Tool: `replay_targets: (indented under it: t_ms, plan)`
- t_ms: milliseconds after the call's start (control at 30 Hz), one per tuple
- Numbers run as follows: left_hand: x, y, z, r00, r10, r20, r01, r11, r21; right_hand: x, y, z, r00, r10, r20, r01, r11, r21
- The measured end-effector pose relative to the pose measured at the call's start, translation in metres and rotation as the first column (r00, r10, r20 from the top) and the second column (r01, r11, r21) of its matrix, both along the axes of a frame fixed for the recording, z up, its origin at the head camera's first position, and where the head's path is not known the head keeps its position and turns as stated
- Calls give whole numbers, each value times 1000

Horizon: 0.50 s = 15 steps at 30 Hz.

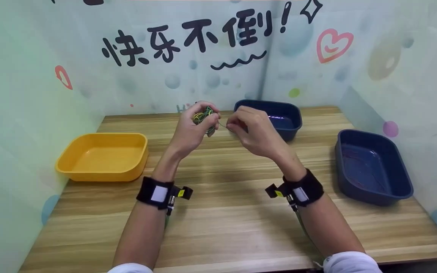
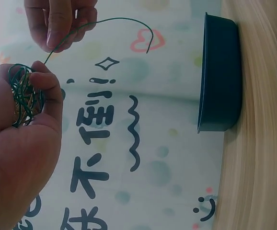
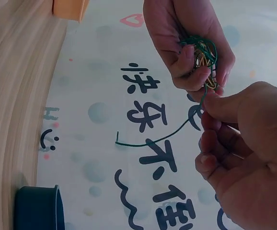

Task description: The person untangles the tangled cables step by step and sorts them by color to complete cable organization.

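Note:
A tangled bundle of green and yellow wire is gripped in my left hand, raised above the table. My right hand pinches one green wire close to the bundle, between thumb and forefinger. Past that pinch, the wire's loose end curves away and hangs in the air, as the left wrist view shows. In the right wrist view, the left fingers curl round the bundle, with green strands outside and yellow ones among them. Part of the bundle is hidden by the left palm and fingers.
A yellow bin stands at the left of the wooden table. One dark blue bin stands at the back, behind my right hand. Another blue bin at the right has thin reddish strands inside. Printed cloth walls enclose the table.

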<state>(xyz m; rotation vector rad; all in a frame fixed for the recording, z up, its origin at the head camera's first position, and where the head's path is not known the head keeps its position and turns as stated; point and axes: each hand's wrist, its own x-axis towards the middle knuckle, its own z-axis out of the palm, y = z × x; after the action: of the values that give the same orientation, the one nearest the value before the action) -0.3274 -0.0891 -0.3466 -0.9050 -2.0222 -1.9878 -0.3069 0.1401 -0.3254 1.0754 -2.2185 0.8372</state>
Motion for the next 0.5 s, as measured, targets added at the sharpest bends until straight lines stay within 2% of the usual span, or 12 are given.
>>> replay_targets:
  t_ms: [233, 500]
  plan:
    - [1, -1, 1, 1000, 25, 9, -25, 1000, -4, -1, -5, -3, 998, 22, 64, -21, 1000, -12]
    - [-1, -1, -1, 999, 48, 3, -48, 999, 2, 2, -3, -2, 998, 6, 58, -7, 1000, 3]
